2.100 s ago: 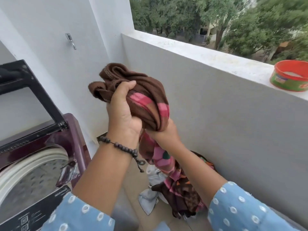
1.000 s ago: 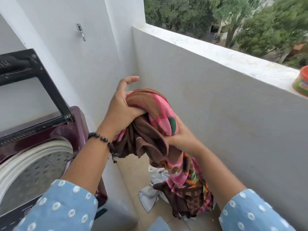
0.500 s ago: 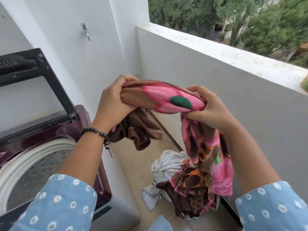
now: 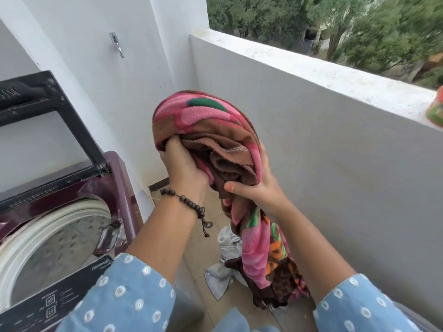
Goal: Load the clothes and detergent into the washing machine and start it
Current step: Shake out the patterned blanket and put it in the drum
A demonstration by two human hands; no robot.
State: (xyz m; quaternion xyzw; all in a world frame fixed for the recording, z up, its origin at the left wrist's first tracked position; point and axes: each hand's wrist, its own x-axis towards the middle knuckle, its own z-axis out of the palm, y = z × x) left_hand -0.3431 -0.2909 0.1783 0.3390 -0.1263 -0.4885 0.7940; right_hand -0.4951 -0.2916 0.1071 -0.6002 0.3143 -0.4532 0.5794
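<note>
A brown and pink patterned cloth [image 4: 211,130] is bunched up at chest height in the middle of the view. My left hand [image 4: 182,168] grips the bundle from below on its left side. My right hand [image 4: 259,188] grips it on the right, thumb pressed into the folds. The cloth's tail [image 4: 263,255] hangs down toward the floor. The maroon top-load washing machine [image 4: 119,188] stands at the left with its black lid [image 4: 36,97] raised and the drum [image 4: 55,245] open. A red and green detergent tub [image 4: 436,111] sits on the parapet ledge at the right edge.
A grey-white garment [image 4: 225,259] lies on the tiled floor under the hanging cloth. The white parapet wall [image 4: 335,164] runs along the right; a white wall with a metal hook [image 4: 117,44] is behind the machine. The machine's control panel [image 4: 48,303] is at the lower left.
The cloth was stretched between my two hands half a second ago. Now my hands have come together and the cloth is gathered into a bundle, held higher.
</note>
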